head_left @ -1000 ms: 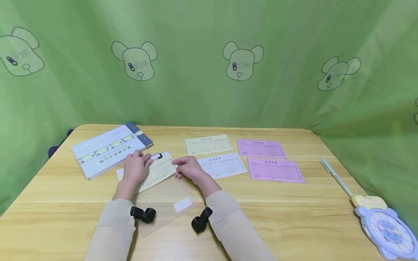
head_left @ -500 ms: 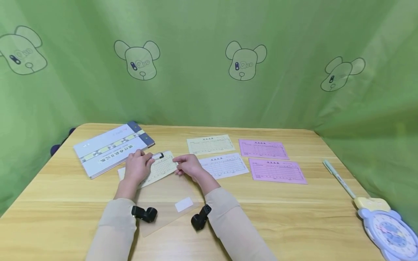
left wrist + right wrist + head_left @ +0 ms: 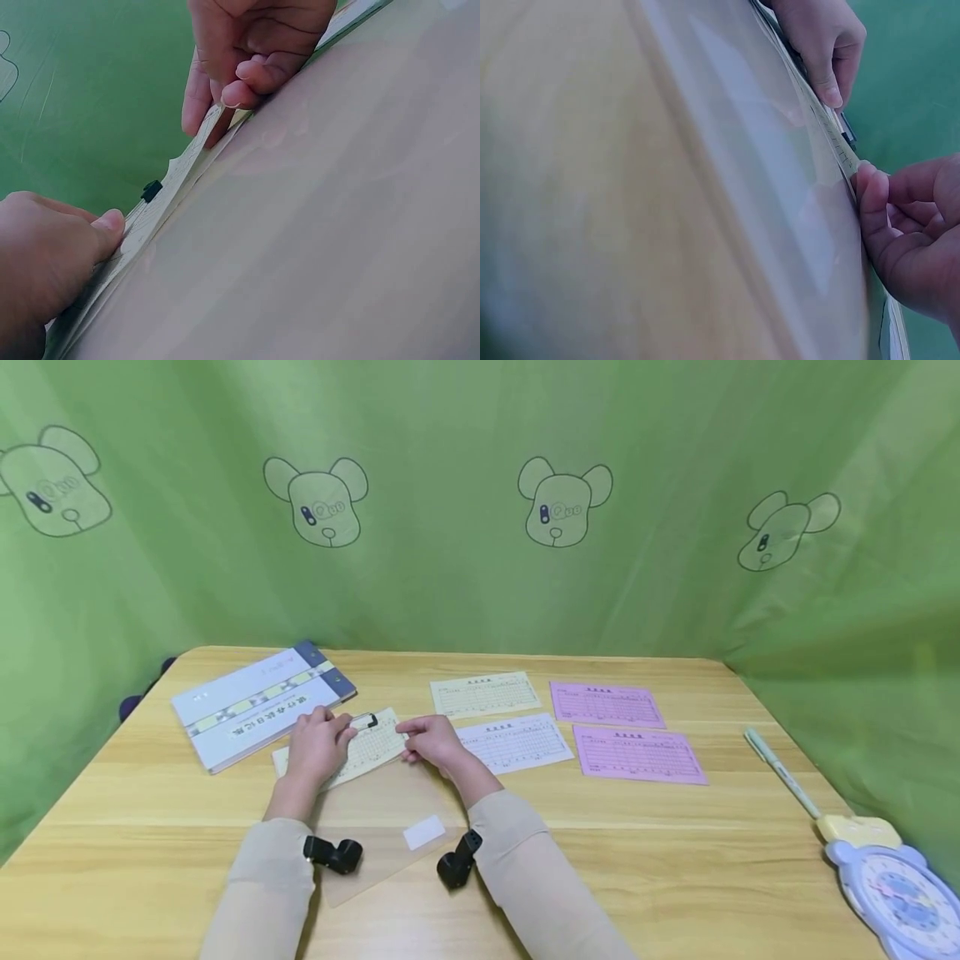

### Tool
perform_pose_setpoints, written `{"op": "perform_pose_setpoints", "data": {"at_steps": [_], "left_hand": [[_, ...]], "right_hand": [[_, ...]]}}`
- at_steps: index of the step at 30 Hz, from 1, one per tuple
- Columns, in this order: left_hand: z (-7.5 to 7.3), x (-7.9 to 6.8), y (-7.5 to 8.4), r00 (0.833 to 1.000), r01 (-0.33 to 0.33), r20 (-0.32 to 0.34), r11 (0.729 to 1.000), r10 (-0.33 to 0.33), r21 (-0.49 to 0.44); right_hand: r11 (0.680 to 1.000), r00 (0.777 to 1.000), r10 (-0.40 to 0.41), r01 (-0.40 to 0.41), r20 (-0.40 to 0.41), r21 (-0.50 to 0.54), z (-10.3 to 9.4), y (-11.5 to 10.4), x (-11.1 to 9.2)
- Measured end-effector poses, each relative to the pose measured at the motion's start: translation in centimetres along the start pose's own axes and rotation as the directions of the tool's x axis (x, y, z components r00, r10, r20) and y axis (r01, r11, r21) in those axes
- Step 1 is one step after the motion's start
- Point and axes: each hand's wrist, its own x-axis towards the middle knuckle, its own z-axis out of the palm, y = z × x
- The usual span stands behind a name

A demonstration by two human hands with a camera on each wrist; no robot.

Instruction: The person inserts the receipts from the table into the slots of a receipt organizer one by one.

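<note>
My left hand (image 3: 318, 745) pinches the wire handle of a small black binder clip (image 3: 372, 721) over a pale yellow printed form (image 3: 373, 747). In the left wrist view its thumb lies against the papers beside the clip (image 3: 151, 191). At the form's right edge, the thumb and fingertips of my right hand (image 3: 437, 742) pinch the paper; the right wrist view shows this right hand (image 3: 919, 232) close up. A white paper corner (image 3: 279, 762) pokes out left of the form. Nearer the body lies a clear plastic folder (image 3: 360, 872) with a white label (image 3: 424, 832).
A bound ledger (image 3: 251, 702) lies at the back left. Further right are a yellow form (image 3: 485, 693), a white form (image 3: 517, 743) and two purple forms (image 3: 640, 753). A pen (image 3: 783, 772) and a blue toy clock (image 3: 903, 893) line the right edge.
The near edge of the pale yellow form has shifted slightly away from the body. Both hands keep their grip, and the whole head view has drifted a little.
</note>
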Motion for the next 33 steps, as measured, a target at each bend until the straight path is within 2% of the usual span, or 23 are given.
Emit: {"op": "perform_pose_setpoints", "data": {"at_steps": [4, 9, 15, 19, 23, 33], "left_hand": [[0.1, -0.2, 0.0, 1.0, 0.002, -0.006, 1.0, -0.003, -0.023], [0.3, -0.5, -0.1, 0.999, 0.035, -0.007, 0.997, -0.036, -0.075], [0.5, -0.5, -0.2, 0.998, 0.058, -0.013, 0.992, -0.06, -0.109], [0.6, -0.5, -0.2, 0.998, 0.061, -0.023, 0.991, -0.064, -0.117], [0.6, -0.5, -0.1, 0.997, 0.065, -0.026, 0.99, -0.069, -0.129], [0.5, -0.5, 0.1, 0.996, 0.076, -0.034, 0.985, -0.082, -0.154]], "right_hand": [[1.0, 1.0, 0.005, -0.005, 0.006, -0.006, -0.1, 0.2, -0.1], [1.0, 0.999, -0.013, 0.013, 0.035, -0.014, -0.5, 0.5, -0.4], [0.995, 0.993, -0.073, 0.078, 0.098, -0.056, -2.2, 0.3, -1.5], [0.981, 0.983, -0.108, 0.13, 0.15, -0.146, -4.2, -0.5, -2.7], [0.959, 0.974, -0.158, 0.191, 0.162, -0.21, -6.7, -1.1, -3.7], [0.924, 0.958, -0.267, 0.285, 0.102, -0.254, -13.4, -2.4, -6.4]]}}
